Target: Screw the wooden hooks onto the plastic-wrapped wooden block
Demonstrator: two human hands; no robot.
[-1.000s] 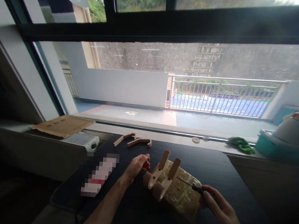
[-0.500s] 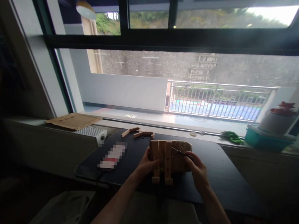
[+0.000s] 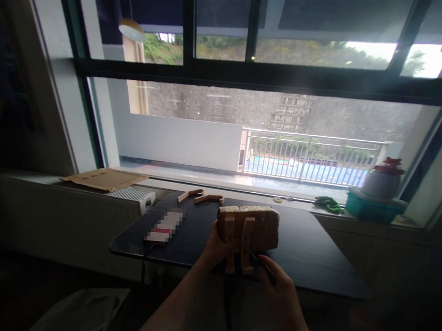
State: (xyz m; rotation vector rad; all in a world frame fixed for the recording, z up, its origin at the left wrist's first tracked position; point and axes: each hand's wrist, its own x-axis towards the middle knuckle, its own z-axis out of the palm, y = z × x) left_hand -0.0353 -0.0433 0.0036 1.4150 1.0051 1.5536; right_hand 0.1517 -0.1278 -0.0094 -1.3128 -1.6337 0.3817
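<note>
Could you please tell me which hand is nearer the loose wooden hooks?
Left. The left hand, holding the block, is this side of the loose hooks; the right hand is farther off, to the right.

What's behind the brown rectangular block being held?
Past the block, the black tabletop and pale windowsill show; two loose curved wooden hooks lie farther back, to its left. Its far face and the tabletop directly behind it are covered.
</note>
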